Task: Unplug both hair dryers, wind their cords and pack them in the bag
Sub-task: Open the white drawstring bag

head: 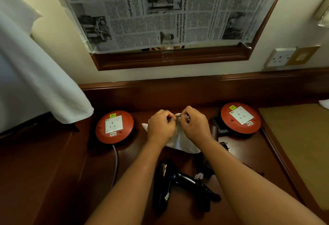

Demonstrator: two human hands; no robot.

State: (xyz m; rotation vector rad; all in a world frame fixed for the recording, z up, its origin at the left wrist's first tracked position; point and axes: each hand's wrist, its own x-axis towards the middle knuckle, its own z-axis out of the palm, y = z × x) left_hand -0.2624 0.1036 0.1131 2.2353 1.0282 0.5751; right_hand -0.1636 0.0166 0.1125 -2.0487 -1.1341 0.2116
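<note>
White bag (179,142) on the dark wood desk (249,155), mid-desk between two red reels, gathered mouth raised toward the wall. Left hand (161,126) and right hand (195,126) both curled at that mouth, fingertips pinching the puckered edge, close together, almost touching. Black dryer (164,185) flat on the desk nearer the body, between the forearms, handle pointing right, coiled cord (210,191) at its end. Second dryer (214,132) mostly hidden behind the right wrist, just beside the right reel (240,118). Left reel (114,126) with a white cable running off toward the desk's near edge. Sockets on both reels empty. Newspaper (160,11) taped over the mirror above; white cloth (35,82) hanging at left.
</note>
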